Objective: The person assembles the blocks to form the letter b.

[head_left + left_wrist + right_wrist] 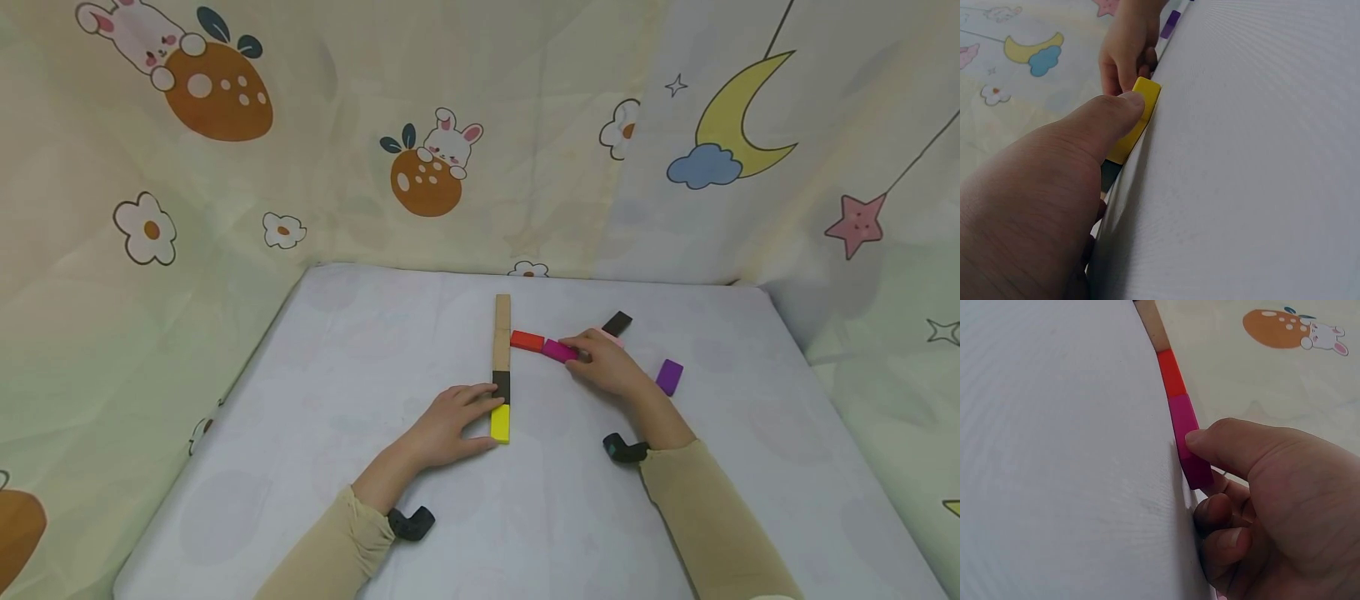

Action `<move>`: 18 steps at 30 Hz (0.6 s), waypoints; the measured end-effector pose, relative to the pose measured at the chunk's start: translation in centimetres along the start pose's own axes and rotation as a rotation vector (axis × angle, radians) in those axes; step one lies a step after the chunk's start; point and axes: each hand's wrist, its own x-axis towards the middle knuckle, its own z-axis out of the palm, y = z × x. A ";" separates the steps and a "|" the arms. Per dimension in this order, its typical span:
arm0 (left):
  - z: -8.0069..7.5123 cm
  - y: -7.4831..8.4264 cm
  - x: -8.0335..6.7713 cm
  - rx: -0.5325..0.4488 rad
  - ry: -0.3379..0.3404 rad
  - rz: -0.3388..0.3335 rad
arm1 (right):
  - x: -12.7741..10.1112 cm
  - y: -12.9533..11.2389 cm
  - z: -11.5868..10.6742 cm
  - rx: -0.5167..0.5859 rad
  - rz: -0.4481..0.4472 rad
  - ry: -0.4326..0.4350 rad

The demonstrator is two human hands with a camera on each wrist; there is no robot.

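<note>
On the white-covered table (345,375) a straight line of blocks runs away from me: two wooden blocks (502,329), a black block (501,386) and a yellow block (500,422) at the near end. My left hand (480,421) pinches the yellow block (1132,137), with its thumb (1116,112) on it and its fingers at the black-yellow joint. A red block (527,340) and a magenta block (558,350) branch off to the right. The right hand (579,351) pinches the magenta block (1185,434) with the thumb (1210,439) on top and the red block (1170,372) just beyond.
Near the right hand lie a second black block (617,322), a pink block (613,337) partly hidden by the fingers, and a purple block (669,377). Printed curtains (450,125) close in the table at the back and both sides.
</note>
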 end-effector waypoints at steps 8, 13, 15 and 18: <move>0.0 0.0 0.0 -0.003 -0.001 -0.002 | -0.1 -0.2 0.0 -0.005 0.007 0.001; 0.0 0.0 0.0 -0.002 -0.002 -0.004 | -0.1 -0.3 0.0 -0.002 0.025 -0.005; 0.0 0.0 0.0 -0.006 -0.003 -0.005 | -0.1 -0.3 -0.1 0.012 0.037 -0.010; 0.0 0.0 0.0 -0.012 -0.004 -0.010 | -0.4 -0.2 -0.3 0.038 0.051 -0.014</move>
